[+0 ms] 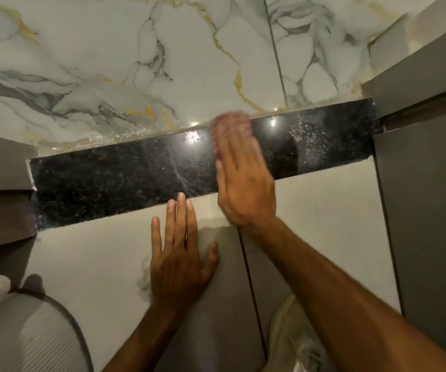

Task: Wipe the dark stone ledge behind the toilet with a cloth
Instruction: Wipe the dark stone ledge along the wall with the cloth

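The dark speckled stone ledge (114,181) runs across the middle, between a marble wall above and a pale tiled face below. My right hand (243,183) lies flat on the ledge right of centre, pressing a pink cloth (231,124) that shows, blurred, beyond the fingertips against the wall joint. My left hand (181,253) rests flat with fingers apart on the pale tile face under the ledge, its fingertips reaching the ledge's front edge. It holds nothing.
A white toilet (20,326) sits at the bottom left. Grey panels (426,210) close off the ledge on the right and a grey boxed edge (1,183) on the left. A pale shoe (294,342) shows at the bottom.
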